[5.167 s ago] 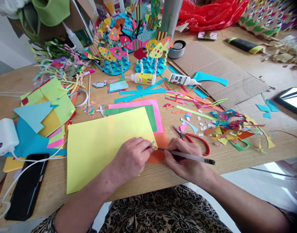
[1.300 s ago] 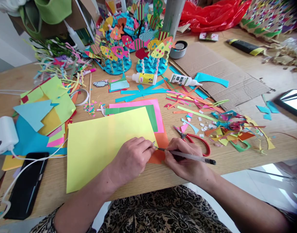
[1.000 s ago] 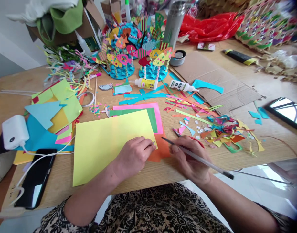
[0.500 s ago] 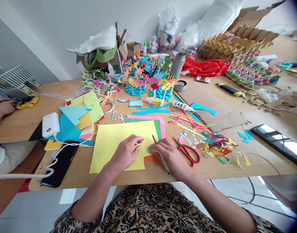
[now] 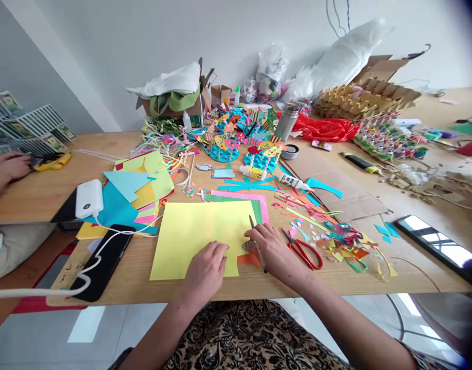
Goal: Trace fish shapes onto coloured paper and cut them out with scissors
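Note:
A sheet of yellow paper [image 5: 189, 231] lies on the table in front of me. My left hand [image 5: 208, 267] rests on its lower right part, fingers bent and close together; whatever lies under the fingertips is hidden. In my right hand [image 5: 272, 252] is a pen [image 5: 261, 252], its dark end pointing away from me. Beneath the right fingers is a small grey paper cutout [image 5: 246, 246], partly covered, at the yellow sheet's right edge. A piece of orange paper [image 5: 248, 260] pokes out there. Red-handled scissors [image 5: 305, 252] lie just right of my right hand.
Green paper [image 5: 259, 209] and pink paper [image 5: 264, 205] stick out behind the yellow sheet. Paper scraps [image 5: 347, 241] spread rightward. Glue bottles [image 5: 293, 181], fish decorations [image 5: 261, 154] and a metal flask [image 5: 287, 123] stand farther back. A phone [image 5: 105, 264] and power bank [image 5: 88, 198] lie left. Another person's hand [image 5: 12, 165] is far left.
My left hand has come down onto the sheet, its fingers curling in and the thumb drawing closer. My right hand still has the pen. The whole view has shifted slightly.

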A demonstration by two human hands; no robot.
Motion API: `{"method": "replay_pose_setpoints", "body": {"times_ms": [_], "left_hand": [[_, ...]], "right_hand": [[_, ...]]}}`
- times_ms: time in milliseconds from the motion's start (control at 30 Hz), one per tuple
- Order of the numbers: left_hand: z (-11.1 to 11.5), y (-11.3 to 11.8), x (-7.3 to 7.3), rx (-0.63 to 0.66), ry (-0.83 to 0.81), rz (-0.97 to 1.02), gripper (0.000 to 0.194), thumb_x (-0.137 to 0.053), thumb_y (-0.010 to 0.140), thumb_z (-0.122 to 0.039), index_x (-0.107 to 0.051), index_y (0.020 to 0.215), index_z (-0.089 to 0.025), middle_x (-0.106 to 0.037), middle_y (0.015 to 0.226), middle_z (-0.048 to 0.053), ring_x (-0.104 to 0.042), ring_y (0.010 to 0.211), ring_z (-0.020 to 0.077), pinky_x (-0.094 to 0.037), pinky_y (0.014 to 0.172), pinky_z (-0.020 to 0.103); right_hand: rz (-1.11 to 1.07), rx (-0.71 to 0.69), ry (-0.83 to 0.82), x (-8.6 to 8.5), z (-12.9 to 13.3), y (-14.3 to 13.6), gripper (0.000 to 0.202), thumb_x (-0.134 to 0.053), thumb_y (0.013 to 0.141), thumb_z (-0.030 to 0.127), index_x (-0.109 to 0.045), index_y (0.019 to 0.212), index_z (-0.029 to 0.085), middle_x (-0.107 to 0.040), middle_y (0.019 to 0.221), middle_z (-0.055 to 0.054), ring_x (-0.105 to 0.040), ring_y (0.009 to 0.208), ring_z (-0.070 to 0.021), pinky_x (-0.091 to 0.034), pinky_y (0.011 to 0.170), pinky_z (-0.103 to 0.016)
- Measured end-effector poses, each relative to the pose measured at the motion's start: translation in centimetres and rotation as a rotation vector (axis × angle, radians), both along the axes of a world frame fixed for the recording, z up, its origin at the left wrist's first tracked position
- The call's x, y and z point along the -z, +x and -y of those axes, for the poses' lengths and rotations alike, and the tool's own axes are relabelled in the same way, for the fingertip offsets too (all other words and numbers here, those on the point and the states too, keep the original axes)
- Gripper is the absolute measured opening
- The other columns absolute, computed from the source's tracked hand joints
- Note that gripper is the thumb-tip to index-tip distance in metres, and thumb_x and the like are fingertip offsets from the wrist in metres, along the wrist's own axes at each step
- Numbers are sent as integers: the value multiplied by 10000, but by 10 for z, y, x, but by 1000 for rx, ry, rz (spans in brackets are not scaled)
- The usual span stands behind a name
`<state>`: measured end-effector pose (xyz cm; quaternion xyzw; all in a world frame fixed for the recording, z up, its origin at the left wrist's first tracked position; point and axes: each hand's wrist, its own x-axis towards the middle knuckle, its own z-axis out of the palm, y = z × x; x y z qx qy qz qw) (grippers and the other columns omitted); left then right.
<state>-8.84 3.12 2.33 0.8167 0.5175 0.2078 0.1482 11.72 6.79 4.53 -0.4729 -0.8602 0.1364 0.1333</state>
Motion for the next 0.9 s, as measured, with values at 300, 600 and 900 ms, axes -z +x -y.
{"method": "replay_pose_setpoints", "body": {"times_ms": [300,600,900], "left_hand": [[-1,5,6,33,45,-65,241,-410,848,-24,-552,964,-180,-595,885,49,-561,850,203,-507,755,353],[-2,7,21,31,141,-9,313,-396,783,29,-567,959,-165,-600,839,56,-552,782,215,-497,674,360],[-6,8,34,22,347,72,347,-443,693,2,-539,980,-167,-618,773,57,-572,694,206,-477,595,331]], "right_hand": [[-171,37,-99,-3,1,-6,128,-470,907,145,-566,971,200,-573,885,-51,-631,734,-171,-508,636,-298],[-414,41,-72,-39,-84,-19,192,-629,813,313,-572,931,173,-622,816,-42,-625,692,-158,-494,614,-282],[-345,125,-52,-27,-207,-94,193,-638,780,172,-602,967,140,-669,852,-59,-645,768,-178,-498,671,-275]]}}
